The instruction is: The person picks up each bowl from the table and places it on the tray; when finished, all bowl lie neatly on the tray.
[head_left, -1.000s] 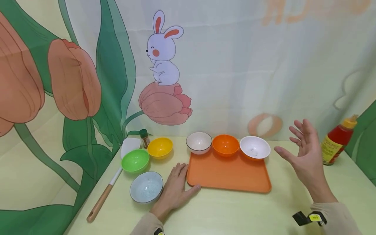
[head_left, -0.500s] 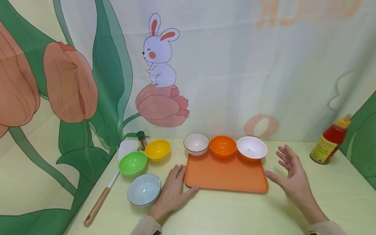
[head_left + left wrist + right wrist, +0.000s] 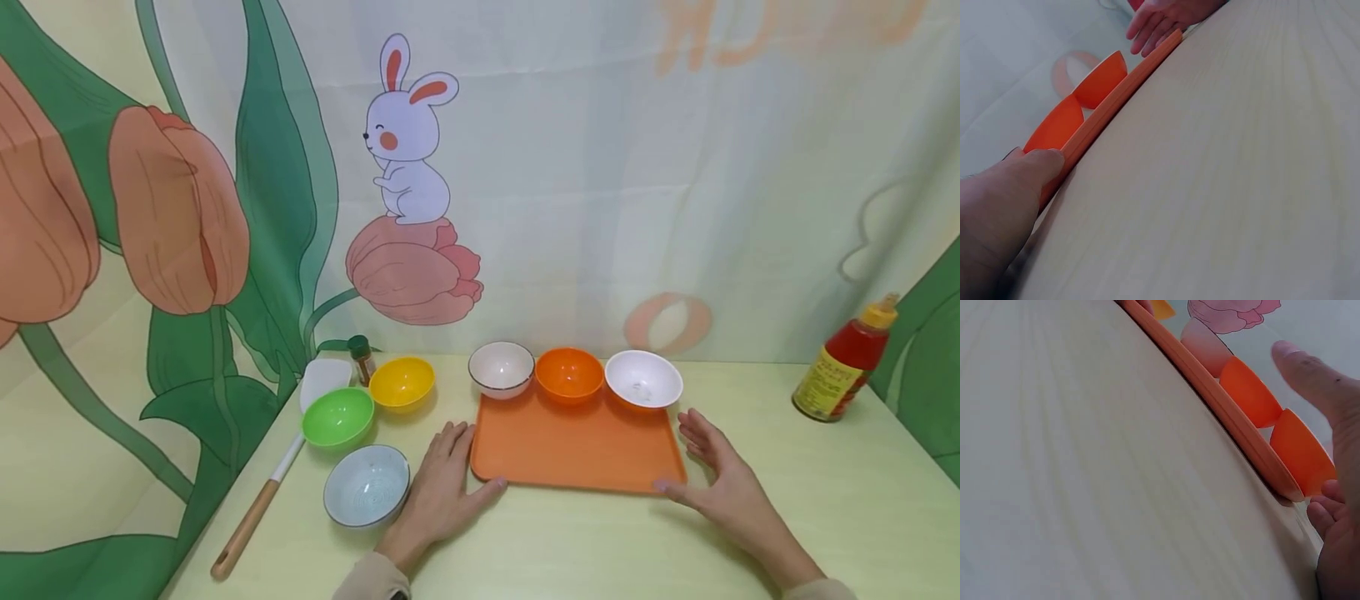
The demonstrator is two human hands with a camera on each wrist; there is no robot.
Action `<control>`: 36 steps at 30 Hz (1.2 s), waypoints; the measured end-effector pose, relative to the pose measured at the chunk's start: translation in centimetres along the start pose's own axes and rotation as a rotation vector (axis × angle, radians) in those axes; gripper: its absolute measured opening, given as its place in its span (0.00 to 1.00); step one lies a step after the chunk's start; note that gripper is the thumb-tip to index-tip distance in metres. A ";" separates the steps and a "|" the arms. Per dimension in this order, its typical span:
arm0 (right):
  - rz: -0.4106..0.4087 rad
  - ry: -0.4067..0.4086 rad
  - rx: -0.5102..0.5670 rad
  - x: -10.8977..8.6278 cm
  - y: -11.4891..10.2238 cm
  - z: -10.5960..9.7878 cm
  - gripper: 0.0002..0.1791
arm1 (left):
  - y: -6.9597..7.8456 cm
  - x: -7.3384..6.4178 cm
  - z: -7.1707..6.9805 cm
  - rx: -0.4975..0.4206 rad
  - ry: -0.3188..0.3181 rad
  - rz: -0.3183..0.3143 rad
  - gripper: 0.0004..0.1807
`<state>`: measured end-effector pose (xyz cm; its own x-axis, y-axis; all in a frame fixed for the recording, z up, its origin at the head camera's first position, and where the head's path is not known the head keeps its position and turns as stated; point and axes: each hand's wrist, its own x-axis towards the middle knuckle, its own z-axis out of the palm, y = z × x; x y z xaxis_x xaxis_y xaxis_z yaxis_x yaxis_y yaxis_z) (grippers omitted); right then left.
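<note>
An orange tray (image 3: 577, 446) lies flat on the pale table. Along its far edge stand a cream bowl (image 3: 501, 367), an orange bowl (image 3: 569, 373) and a white bowl (image 3: 643, 379). My left hand (image 3: 446, 479) rests flat on the table, thumb against the tray's near left corner. In the left wrist view that thumb (image 3: 1032, 175) touches the tray rim (image 3: 1119, 103). My right hand (image 3: 716, 475) lies with spread fingers at the near right corner, thumb by the rim. The right wrist view shows the tray edge (image 3: 1222, 406) between thumb (image 3: 1310, 369) and fingers (image 3: 1329, 519).
Left of the tray sit a green bowl (image 3: 338, 417), a yellow bowl (image 3: 402, 383), a blue-grey bowl (image 3: 367, 485), a wooden-handled spatula (image 3: 255, 512) and a small spice jar (image 3: 362, 354). A red sauce bottle (image 3: 843, 362) stands at the far right. A printed cloth hangs behind.
My right hand has come down from the air to the table at the tray's near right corner. The left hand and the bowls have stayed where they were.
</note>
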<state>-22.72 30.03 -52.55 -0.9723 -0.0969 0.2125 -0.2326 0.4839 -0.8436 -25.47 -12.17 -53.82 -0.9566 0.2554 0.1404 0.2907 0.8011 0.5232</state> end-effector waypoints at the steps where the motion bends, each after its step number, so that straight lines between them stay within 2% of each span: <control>1: 0.002 -0.008 -0.039 0.0 0.0 0.0 0.67 | 0.0 0.0 -0.1 0.005 0.000 -0.001 0.57; 6: 0.003 -0.028 -0.222 0.1 0.0 0.0 0.71 | 0.0 0.2 -0.2 0.016 0.008 0.008 0.57; 13: -0.032 -0.051 -0.380 0.2 0.6 0.0 0.66 | 0.0 0.3 -0.2 0.011 0.004 0.014 0.57; 20: -0.043 -0.076 -0.429 0.3 0.6 0.0 0.63 | 0.1 0.5 -0.3 0.011 0.011 0.022 0.57; 36: -0.089 -0.040 -0.451 -0.1 0.9 0.5 0.59 | -0.2 -0.1 0.1 0.002 0.024 0.023 0.59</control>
<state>-22.87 30.08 -53.59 -0.9511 -0.1846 0.2476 -0.2915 0.8013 -0.5224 -25.41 -12.27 -54.00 -0.9497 0.2611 0.1727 0.3130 0.7960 0.5181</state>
